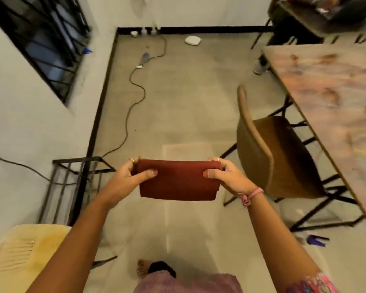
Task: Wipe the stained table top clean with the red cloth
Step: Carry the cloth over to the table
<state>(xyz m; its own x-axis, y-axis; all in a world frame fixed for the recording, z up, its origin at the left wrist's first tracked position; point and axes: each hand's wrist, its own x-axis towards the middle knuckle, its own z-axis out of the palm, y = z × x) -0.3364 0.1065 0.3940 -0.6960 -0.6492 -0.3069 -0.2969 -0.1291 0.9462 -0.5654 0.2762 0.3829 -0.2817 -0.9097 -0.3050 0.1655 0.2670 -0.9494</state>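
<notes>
Head view: left hand (128, 176) and right hand (224, 175) each pinch an end of the folded red cloth (178, 180), stretched between them in the air over the floor; stained worktop (334, 98) well right of right hand, untouched; brown chair (270, 153) just beyond right hand; pink band on right wrist.

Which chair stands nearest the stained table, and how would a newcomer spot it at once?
Start at the long wooden table along the right edge, its top blotched with stains. Tucked against its near side is the brown chair, on thin black legs. Unlike the pale yellow plastic chair at lower left, it is dark brown with a curved, padded-looking back, just right of the red cloth.
</notes>
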